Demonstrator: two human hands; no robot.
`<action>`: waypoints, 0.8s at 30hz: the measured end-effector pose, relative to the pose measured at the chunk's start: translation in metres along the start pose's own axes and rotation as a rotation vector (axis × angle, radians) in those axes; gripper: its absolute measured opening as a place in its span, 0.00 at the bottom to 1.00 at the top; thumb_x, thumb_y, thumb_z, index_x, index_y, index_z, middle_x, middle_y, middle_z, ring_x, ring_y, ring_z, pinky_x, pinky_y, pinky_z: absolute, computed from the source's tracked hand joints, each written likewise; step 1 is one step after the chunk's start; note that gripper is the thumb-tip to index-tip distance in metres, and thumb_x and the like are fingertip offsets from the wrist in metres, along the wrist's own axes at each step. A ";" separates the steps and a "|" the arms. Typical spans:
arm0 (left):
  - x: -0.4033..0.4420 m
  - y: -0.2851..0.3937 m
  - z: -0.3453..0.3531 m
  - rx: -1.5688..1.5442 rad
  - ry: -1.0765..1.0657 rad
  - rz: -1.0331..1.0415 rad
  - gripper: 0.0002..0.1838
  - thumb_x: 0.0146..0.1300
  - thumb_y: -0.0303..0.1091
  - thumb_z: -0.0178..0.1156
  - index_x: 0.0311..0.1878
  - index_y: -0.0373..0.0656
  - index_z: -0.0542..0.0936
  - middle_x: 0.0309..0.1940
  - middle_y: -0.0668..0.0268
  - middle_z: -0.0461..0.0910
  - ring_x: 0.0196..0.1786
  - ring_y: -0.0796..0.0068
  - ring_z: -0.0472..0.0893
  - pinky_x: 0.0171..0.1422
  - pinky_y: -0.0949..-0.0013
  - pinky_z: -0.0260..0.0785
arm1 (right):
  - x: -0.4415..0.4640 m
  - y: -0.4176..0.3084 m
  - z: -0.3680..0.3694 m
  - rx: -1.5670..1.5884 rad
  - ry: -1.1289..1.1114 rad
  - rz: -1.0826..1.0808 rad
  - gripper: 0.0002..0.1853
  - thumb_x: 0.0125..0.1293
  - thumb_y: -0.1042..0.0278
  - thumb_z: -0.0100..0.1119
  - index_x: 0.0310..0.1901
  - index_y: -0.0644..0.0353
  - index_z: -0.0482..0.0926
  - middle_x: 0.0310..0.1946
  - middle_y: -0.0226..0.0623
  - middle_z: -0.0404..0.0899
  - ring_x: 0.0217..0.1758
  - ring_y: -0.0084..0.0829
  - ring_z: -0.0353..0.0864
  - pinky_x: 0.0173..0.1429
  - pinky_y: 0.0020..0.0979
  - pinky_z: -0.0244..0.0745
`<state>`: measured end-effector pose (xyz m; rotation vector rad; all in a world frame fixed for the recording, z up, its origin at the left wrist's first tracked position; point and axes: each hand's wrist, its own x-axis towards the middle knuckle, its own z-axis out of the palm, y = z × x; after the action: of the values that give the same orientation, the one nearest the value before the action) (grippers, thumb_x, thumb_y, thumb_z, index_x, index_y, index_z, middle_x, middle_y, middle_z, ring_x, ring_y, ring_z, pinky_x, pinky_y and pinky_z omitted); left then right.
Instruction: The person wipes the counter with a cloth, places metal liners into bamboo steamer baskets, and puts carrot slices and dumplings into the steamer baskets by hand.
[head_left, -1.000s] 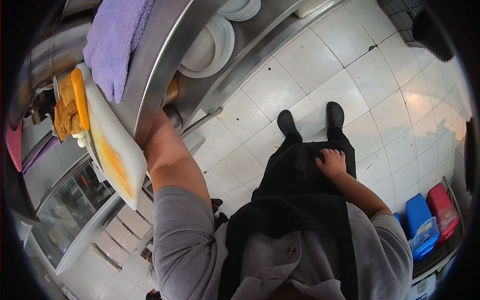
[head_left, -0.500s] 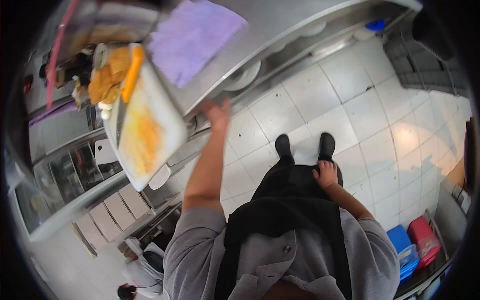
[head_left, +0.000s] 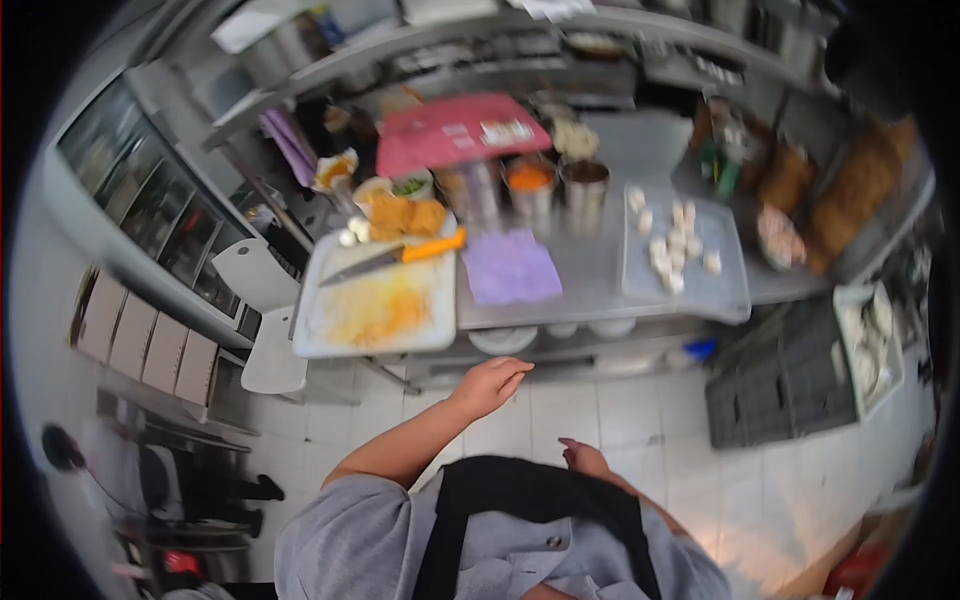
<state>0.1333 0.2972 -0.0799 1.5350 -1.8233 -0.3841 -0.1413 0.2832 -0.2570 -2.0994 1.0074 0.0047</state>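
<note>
My left hand hangs in the air in front of the counter's near edge, its fingers loosely curved and holding nothing I can see. Lower and to the right is my right hand, with a finger stretched out and the rest partly hidden; it appears to hold nothing. Beyond my left hand, a white cutting board with orange stains lies on the counter. Across it rests a knife with a yellow-orange handle, beside golden-brown pieces of food. A purple cloth lies to the board's right.
A tray with several white pieces sits on the counter's right. Metal containers and a pink-red board stand behind. Grey crates stand at right, a white chair at left. Another person is at lower left.
The view has swung up and round to face the counter. My left hand has come away from beside the counter edge near the cutting board. My right hand has left my thigh.
</note>
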 end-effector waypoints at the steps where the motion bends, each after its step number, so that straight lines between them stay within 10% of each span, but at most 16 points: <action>1: 0.015 0.000 -0.005 0.024 0.108 -0.003 0.11 0.63 0.29 0.57 0.48 0.46 0.80 0.43 0.60 0.80 0.48 0.57 0.79 0.51 0.61 0.73 | 0.016 0.002 -0.014 -0.002 0.120 -0.146 0.17 0.67 0.63 0.48 0.56 0.52 0.75 0.40 0.52 0.82 0.44 0.51 0.81 0.50 0.47 0.76; 8: 0.083 -0.082 0.001 0.453 0.197 -0.146 0.23 0.55 0.33 0.65 0.56 0.42 0.76 0.60 0.58 0.72 0.62 0.54 0.69 0.65 0.54 0.63 | 0.102 -0.137 -0.166 -0.032 0.565 -0.546 0.11 0.61 0.73 0.56 0.45 0.57 0.82 0.40 0.44 0.82 0.48 0.46 0.80 0.51 0.40 0.76; 13: 0.104 -0.093 -0.013 0.438 0.079 -0.218 0.25 0.53 0.41 0.68 0.54 0.45 0.75 0.53 0.62 0.75 0.58 0.58 0.71 0.61 0.53 0.67 | 0.191 -0.170 -0.189 -0.317 0.642 -0.641 0.21 0.52 0.73 0.60 0.51 0.57 0.77 0.50 0.43 0.78 0.54 0.47 0.75 0.58 0.44 0.70; 18: 0.121 -0.113 -0.030 0.431 0.039 -0.168 0.26 0.51 0.43 0.69 0.52 0.46 0.75 0.49 0.63 0.75 0.56 0.58 0.72 0.57 0.54 0.68 | 0.237 -0.177 -0.182 -0.662 0.593 -0.450 0.19 0.55 0.64 0.58 0.50 0.53 0.79 0.46 0.38 0.80 0.52 0.42 0.78 0.53 0.42 0.71; 24: 0.119 -0.093 -0.066 0.373 0.098 -0.031 0.20 0.52 0.34 0.65 0.50 0.48 0.76 0.46 0.60 0.76 0.53 0.55 0.74 0.57 0.55 0.66 | 0.232 -0.220 -0.243 -0.213 0.110 -0.285 0.15 0.59 0.62 0.53 0.43 0.61 0.80 0.34 0.47 0.82 0.37 0.44 0.82 0.43 0.43 0.74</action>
<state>0.2411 0.1762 -0.0536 1.7975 -1.8690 0.0227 0.0865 0.0529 -0.0195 -2.4460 0.7903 -0.1541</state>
